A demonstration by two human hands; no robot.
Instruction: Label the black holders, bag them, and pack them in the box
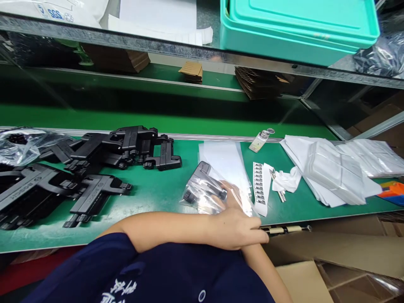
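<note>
A black plastic bracket (202,179) lies inside a clear plastic bag (244,206) close to my body. My left hand (235,229) crosses in front from the left, its fingers closed at the bag's right end. Beneath it, my right hand (232,194) reaches up to the bracket, its fingers bent around the bracket's near end; the film partly covers them, and I cannot tell whether they are inside the bag or behind it. A stack of flat clear bags (222,158) lies just beyond both hands.
Several black brackets marked BOSCH (93,191) are heaped on the left of the green table (158,198). Rightward are a label strip (259,183), a small bottle (259,141), crumpled white paper (287,180) and packs of bags (334,170). A metal shelf bearing a turquoise box (293,40) hangs overhead.
</note>
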